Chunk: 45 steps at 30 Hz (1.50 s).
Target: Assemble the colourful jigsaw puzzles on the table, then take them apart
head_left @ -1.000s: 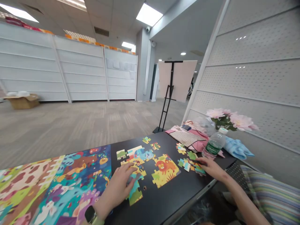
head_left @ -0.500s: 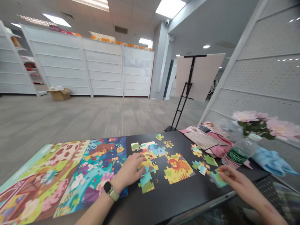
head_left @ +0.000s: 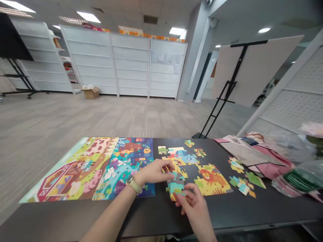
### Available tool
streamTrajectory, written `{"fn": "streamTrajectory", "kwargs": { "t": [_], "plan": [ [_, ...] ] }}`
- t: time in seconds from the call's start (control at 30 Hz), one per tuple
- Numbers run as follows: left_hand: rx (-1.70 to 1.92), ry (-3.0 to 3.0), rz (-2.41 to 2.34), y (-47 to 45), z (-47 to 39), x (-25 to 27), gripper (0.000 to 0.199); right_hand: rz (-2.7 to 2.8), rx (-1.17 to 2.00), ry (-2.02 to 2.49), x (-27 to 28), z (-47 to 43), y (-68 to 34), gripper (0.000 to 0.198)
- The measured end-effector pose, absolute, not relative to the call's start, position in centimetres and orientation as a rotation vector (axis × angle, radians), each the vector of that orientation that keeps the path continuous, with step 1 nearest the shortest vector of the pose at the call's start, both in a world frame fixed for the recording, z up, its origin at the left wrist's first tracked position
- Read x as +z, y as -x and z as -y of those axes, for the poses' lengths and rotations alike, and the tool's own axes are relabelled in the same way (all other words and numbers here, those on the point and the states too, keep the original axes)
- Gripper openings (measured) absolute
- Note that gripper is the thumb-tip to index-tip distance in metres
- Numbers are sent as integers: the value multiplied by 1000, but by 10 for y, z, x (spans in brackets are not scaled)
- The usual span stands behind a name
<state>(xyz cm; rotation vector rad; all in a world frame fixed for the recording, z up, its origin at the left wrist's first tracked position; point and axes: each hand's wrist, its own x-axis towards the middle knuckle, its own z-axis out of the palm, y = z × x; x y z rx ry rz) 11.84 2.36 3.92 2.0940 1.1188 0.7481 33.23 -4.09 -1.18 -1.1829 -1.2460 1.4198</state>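
Note:
My right hand (head_left: 193,205) pinches a teal jigsaw piece (head_left: 176,188) with an orange and yellow end, close to the table's front edge. The piece overlaps the lower end of a partly joined jigsaw section (head_left: 180,167). My left hand (head_left: 157,171), a watch on its wrist, curls its fingers and thumb over the left side of that section. A joined block with two lions (head_left: 213,179) lies just right of it. Blue elephant pieces (head_left: 186,157) form the section's upper part. Whether the held piece is interlocked, I cannot tell.
Left on the black table (head_left: 126,215) lie two finished picture panels, a farm scene (head_left: 83,168) and a blue animal scene (head_left: 126,164). Loose jigsaw pieces (head_left: 239,185) sit to the right, before a pink cloth bag (head_left: 254,156) and a plastic bottle (head_left: 300,179).
My right hand has carried the teal piece leftward from the loose pieces to the joined section. My left hand stays at the section. The view has swung left.

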Motion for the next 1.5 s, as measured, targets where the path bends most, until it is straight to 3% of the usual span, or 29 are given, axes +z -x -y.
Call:
{"fn": "streamTrajectory", "kwargs": {
  "t": [0.13,0.27,0.4,0.57,0.83,1.07,1.17,1.5],
  "plan": [
    [564,-2028,-977,-115,-20,42,27,1479,1398,1198,-7,39,-324,41],
    [407,-2118,-1211,-106,-20,40,22,2044,867,1178,-1,37,-325,17],
    [384,-2177,-1344,-102,-20,37,22,2353,529,1092,2,40,-323,22],
    [303,-2247,-1422,-105,-20,37,36,2457,416,1043,-1,43,-322,30],
    [202,-2224,-1519,-107,-26,28,53,2531,233,1003,-9,40,-321,25],
    [257,-2271,-1388,-101,-30,22,33,2704,165,914,13,29,-298,10],
    [250,-2266,-1439,-102,-30,20,34,2599,279,899,13,30,-304,15],
    [117,-2318,-1568,-116,-42,41,57,2491,352,1274,-7,3,-387,64]
  ]
}}
